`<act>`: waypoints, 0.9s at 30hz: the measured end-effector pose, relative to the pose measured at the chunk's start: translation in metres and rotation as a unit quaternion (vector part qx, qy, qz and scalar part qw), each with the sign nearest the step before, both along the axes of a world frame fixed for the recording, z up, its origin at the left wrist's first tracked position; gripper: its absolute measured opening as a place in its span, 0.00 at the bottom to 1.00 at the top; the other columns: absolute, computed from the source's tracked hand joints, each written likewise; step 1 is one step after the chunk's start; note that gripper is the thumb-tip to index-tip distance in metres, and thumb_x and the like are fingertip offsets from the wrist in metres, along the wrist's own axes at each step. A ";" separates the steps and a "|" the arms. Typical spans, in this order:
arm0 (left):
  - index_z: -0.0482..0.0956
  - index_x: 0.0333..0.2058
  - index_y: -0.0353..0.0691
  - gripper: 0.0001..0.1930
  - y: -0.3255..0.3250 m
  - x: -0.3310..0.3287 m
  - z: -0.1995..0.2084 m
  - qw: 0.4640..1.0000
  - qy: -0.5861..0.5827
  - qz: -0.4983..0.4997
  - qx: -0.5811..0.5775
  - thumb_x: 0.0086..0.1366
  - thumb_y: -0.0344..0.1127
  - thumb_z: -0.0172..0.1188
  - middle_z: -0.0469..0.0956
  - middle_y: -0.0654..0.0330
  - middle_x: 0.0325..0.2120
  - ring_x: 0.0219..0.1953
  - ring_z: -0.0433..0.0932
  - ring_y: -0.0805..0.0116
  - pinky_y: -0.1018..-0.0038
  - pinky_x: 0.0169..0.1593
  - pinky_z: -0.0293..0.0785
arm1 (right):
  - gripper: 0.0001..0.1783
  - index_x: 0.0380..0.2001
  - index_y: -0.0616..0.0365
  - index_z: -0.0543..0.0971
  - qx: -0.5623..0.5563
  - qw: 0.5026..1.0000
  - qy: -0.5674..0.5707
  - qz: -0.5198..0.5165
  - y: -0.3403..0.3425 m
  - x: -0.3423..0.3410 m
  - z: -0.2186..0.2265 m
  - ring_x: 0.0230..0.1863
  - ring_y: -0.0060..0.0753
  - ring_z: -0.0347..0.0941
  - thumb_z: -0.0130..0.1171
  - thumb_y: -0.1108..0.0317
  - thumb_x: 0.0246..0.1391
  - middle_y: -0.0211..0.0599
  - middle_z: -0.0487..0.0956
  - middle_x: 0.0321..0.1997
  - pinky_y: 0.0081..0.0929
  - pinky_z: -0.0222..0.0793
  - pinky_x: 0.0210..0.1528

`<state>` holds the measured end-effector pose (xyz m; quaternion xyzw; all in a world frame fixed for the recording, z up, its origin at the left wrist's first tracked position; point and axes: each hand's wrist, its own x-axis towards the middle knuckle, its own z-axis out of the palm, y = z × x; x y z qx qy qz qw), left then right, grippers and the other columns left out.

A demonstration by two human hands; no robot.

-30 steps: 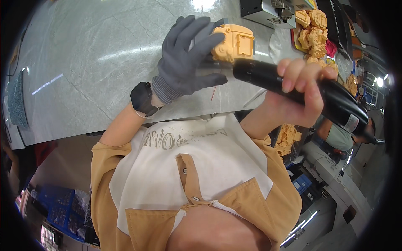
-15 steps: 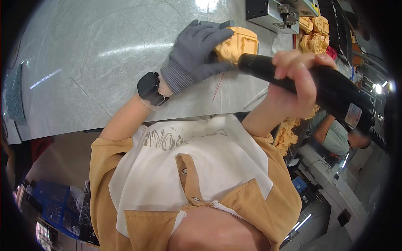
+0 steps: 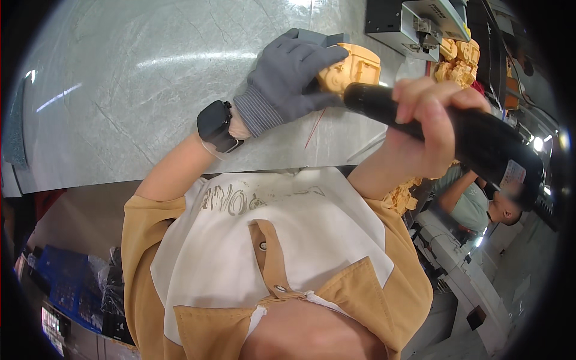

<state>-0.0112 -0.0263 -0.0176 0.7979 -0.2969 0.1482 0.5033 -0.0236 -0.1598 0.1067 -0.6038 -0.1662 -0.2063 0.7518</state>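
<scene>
My left hand (image 3: pixel 288 75) wears a grey knitted glove and grips an orange-yellow moulded plastic part (image 3: pixel 363 65), thumb and fingers closed around its left side. Behind that part, a dark grey block (image 3: pixel 321 37) lies on the table, partly covered by the glove. Bare fingers of my right hand (image 3: pixel 429 114) wrap around a thick black hand-held tool (image 3: pixel 480 138) with a tapered barrel. Its narrow end points left and sits right at the near edge of the part; whether they touch I cannot tell. A thin red strand (image 3: pixel 314 128) lies below the glove.
Grey marbled tabletop (image 3: pixel 150 102) spreads to the left. A metal device (image 3: pixel 399 27) stands at the far right, beside heaped orange-yellow parts (image 3: pixel 459 63). More such parts (image 3: pixel 402 199) show beside my right elbow. Another person (image 3: pixel 465 195) is at the right. Blue crates (image 3: pixel 69 279) stand lower left.
The view has shifted a little, so hands and part appear slightly farther right. The tool's tip sits a bit farther left along the part. Both grips are unchanged.
</scene>
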 end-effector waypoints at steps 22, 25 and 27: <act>0.67 0.49 0.41 0.36 0.002 0.006 0.004 0.997 0.061 -0.036 0.038 0.41 0.43 0.72 0.73 0.54 0.43 0.44 0.73 0.55 0.59 0.51 0.65 | 0.17 0.36 0.62 0.68 -0.030 0.968 -0.069 -0.241 -0.116 0.071 0.031 0.15 0.28 0.67 0.52 0.83 0.37 0.35 0.70 0.17 0.24 0.68 0.26; 0.66 0.49 0.41 0.36 0.003 0.007 0.010 0.998 0.026 -0.018 0.047 0.41 0.43 0.72 0.73 0.54 0.43 0.45 0.73 0.56 0.61 0.53 0.65 | 0.18 0.35 0.68 0.67 0.007 0.981 -0.070 -0.179 -0.115 0.110 0.022 0.16 0.33 0.68 0.55 0.86 0.36 0.43 0.70 0.17 0.29 0.69 0.25; 0.65 0.51 0.41 0.38 0.004 0.007 0.013 0.996 0.070 -0.031 0.050 0.42 0.45 0.71 0.73 0.53 0.44 0.47 0.72 0.55 0.61 0.57 0.61 | 0.18 0.35 0.67 0.67 -0.068 0.973 -0.068 -0.212 -0.105 0.114 0.016 0.16 0.32 0.67 0.54 0.86 0.36 0.42 0.70 0.17 0.29 0.67 0.24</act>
